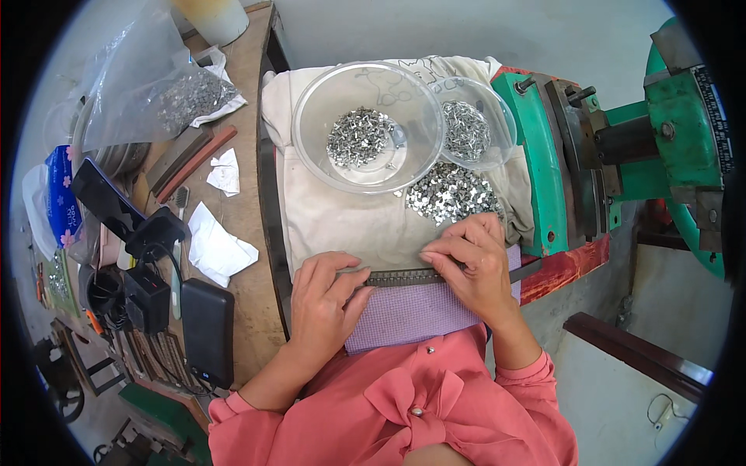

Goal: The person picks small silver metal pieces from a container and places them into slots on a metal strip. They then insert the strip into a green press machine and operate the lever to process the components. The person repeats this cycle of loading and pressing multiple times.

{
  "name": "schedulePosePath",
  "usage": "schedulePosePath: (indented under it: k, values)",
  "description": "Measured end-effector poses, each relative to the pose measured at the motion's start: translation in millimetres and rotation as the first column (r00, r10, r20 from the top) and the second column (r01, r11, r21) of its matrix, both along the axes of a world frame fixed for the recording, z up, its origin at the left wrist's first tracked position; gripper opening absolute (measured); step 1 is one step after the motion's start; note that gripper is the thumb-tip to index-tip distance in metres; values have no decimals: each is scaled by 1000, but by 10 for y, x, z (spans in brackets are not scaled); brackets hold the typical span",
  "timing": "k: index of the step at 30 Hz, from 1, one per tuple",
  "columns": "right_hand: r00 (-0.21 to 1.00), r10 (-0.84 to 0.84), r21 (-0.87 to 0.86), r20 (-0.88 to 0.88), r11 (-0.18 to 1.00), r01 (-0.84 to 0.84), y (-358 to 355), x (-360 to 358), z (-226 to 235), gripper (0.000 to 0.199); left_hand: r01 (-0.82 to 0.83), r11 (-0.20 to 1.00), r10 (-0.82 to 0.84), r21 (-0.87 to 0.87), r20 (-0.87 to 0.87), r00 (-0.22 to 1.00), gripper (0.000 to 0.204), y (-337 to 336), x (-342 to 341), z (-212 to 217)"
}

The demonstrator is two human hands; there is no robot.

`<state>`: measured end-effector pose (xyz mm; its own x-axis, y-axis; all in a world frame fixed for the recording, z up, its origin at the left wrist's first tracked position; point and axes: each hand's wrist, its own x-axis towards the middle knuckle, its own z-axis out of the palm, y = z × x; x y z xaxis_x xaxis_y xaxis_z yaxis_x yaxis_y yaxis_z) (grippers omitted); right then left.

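A narrow dark slotted metal strip [404, 277] lies crosswise in front of me, along the far edge of a purple checked cloth pad [412, 314]. My left hand [325, 299] has its fingers curled and its thumb and forefinger closed on the strip's left end. Over the right part of the strip, my right hand [475, 264] is pinched; whatever its fingertips may hold is too small to make out. Just beyond that hand, a loose heap of small shiny metal pieces [451, 193] lies on the pale cloth [311, 210].
A large clear bowl [303, 155] and a smaller clear bowl [505, 128] contain small metal parts. To the right stands a green machine [536, 155]. On the left wooden table [249, 155] are a black power bank [208, 332], white paper [217, 245], a brush [182, 199] and a plastic bag [128, 93].
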<state>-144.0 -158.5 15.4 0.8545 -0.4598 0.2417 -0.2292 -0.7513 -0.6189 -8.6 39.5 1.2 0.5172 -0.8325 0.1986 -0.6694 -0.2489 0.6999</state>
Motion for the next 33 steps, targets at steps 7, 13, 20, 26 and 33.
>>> schedulePosePath:
  k: [7,13,20,26,33]
  values:
    - [992,99,209,-75,975,-81,174,133,-7,9,13,1000,-13,-3,-21,1000,30,-114,-45,4]
    - [984,111,219,-140,972,-78,219,196,9,9,8,1000,-7,19,-47,999,28,-104,-34,14]
    - [978,107,216,-177,974,-67,237,232,28,11,21,1000,-21,18,-40,999,26,-97,-20,-2]
    - [972,97,171,-212,983,-61,267,247,37,12,19,1000,-18,14,-43,999,26,-97,-21,-6]
    - [967,111,167,-229,983,-74,216,221,47,13,22,1000,-21,10,-40,999,26,-96,-16,-2]
